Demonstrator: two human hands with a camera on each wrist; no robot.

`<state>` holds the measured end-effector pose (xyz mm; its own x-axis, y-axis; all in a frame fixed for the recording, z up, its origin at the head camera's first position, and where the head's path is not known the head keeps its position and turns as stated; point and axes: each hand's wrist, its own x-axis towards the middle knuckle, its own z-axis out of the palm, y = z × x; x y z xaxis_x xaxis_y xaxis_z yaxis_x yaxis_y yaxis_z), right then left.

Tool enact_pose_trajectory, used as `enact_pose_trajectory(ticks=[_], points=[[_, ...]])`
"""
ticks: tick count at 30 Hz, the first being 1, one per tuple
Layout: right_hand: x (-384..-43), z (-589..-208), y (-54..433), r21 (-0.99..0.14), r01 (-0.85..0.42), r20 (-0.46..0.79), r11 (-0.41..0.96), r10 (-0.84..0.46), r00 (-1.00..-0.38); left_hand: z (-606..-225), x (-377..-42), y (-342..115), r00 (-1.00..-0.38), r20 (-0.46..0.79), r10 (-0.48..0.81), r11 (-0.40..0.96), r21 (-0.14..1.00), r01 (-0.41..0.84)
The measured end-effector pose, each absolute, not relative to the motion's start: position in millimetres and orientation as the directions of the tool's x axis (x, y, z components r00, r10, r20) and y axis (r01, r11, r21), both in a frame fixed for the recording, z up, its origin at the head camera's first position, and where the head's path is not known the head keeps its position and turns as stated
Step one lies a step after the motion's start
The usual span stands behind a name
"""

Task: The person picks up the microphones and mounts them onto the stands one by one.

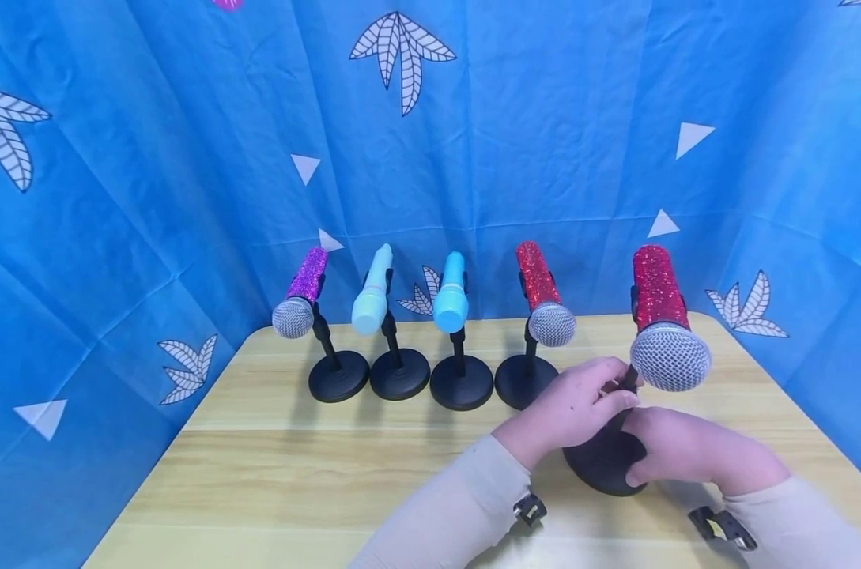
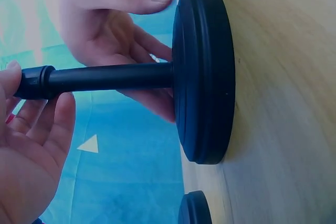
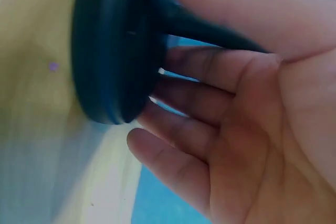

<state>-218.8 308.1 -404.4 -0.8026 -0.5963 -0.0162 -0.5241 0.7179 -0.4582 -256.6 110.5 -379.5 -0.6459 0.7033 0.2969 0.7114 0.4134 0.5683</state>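
At the right of the head view, a glittery red microphone (image 1: pixel 659 296) with a silver mesh head sits clipped on a black desk stand (image 1: pixel 602 465). My left hand (image 1: pixel 579 405) pinches the collar high on the stand's pole, thumb on one side and fingers on the other, as the left wrist view shows. Lower down, my right hand (image 1: pixel 679 446) is at the round base (image 2: pixel 207 77), its thumb by the rim and its loosely extended fingers (image 3: pixel 178 129) reaching past the pole along the base's upper face. The base stands upright close over the wooden table.
Left of it, a row of similar stands holds another red microphone (image 1: pixel 538 276), a bright blue one (image 1: pixel 451 296), a pale blue one (image 1: pixel 375 292) and a purple one (image 1: pixel 307 276). Blue patterned cloth (image 1: pixel 544 142) hangs behind the wooden table (image 1: pixel 295 482) and along its sides.
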Motion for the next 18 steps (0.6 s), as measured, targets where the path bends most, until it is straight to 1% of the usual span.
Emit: enact_pose_trajectory(ticks=[4, 10, 14, 18], points=[[-217.3, -406.6, 305.2, -0.439, -0.506, -0.016, 0.743, -0.569, -0.822, -379.8, -257.4, 108.4, -0.655, 0.302, 0.693, 0.391, 0.606, 0.693], [-218.1, -405.3, 305.1, -0.391, -0.512, -0.027, 0.765, -0.565, -0.825, -378.6, -256.2, 111.2, -0.669, 0.307, 0.677, 0.419, 0.587, 0.693], [-219.0, -406.6, 305.4, -0.394, -0.503, -0.040, 0.769, -0.561, -0.827, -377.7, -254.2, 112.2, -0.674, 0.303, 0.674, 0.441, 0.567, 0.696], [-219.9, -407.8, 306.1, -0.415, -0.499, -0.037, 0.761, -0.562, -0.826, -375.0, -254.8, 110.6, -0.668, 0.266, 0.695, 0.439, 0.580, 0.686]])
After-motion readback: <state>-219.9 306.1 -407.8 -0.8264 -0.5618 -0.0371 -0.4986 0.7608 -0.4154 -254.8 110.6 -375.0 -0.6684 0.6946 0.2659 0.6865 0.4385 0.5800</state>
